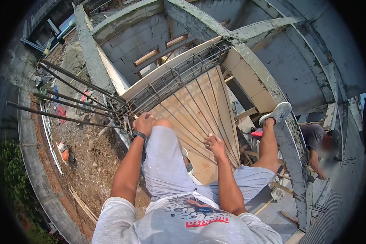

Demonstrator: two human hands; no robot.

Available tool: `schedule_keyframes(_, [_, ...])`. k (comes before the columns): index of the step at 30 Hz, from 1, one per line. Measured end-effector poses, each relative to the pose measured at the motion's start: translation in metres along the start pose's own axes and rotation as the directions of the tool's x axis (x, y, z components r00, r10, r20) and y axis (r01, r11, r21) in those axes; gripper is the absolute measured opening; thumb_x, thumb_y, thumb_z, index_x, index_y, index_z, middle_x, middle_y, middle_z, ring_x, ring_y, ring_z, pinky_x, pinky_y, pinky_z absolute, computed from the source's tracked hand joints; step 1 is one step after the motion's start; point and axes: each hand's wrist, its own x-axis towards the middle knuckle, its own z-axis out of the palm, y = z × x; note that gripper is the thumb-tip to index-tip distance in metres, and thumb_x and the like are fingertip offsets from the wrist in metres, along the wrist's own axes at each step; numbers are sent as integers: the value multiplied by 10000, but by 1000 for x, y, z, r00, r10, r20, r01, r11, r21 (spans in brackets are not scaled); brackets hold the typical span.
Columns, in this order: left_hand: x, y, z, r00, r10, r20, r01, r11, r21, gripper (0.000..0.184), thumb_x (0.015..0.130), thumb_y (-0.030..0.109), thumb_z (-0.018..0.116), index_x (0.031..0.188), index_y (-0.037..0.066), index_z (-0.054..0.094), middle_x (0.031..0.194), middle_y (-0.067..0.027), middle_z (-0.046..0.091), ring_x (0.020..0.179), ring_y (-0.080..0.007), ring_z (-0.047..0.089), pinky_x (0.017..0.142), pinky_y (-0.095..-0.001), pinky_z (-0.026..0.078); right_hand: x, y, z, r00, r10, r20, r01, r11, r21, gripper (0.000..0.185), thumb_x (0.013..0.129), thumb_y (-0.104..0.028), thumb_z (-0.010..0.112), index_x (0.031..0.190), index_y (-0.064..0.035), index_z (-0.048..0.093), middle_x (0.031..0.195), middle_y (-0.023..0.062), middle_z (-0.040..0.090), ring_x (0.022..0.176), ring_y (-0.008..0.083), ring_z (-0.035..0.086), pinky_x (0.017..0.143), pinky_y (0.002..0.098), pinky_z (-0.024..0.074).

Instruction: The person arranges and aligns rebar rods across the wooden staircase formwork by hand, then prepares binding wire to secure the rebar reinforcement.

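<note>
My left hand [143,124], with a dark watch on its wrist, is at the near corner of the steel reinforcement cage [179,77]. Its fingers are curled in, and what they hold, if anything, is hidden. Above the plywood sheet [195,107] is my right hand [215,146], fingers bent loosely and apart, nothing visible in them. Thin steel rods [199,95] fan across the plywood from the cage toward my right hand. Thick rebar ends [75,106] stick out to the left of my left hand.
Concrete beams [260,75] frame openings around me; my right shoe rests on one. A drop with soil and rubble [93,150] lies to the left. A co-worker [319,142] is lower down at the right. Block walls [136,36] stand ahead.
</note>
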Motion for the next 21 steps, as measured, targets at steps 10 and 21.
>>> schedule_keyframes(10, [-62,138,43,911,412,14,-410,908,-89,314,853,243,718,1108,64,676,1050,-160,682,1064,-369,594,955,-461,458,-53,-115,-60,909,-329,257,416,673,-612,449,957,-281,664,1298,6,613,1131,195,706,1036,259,691,911,363,530])
schedule_keyframes(21, [-87,153,95,945,243,218,-156,923,-353,476,883,307,725,1241,16,605,1186,-199,667,1151,-335,630,998,-435,486,-31,-86,-12,862,-319,394,493,344,-799,536,902,-301,712,1309,28,594,1159,267,674,1087,397,660,927,443,514])
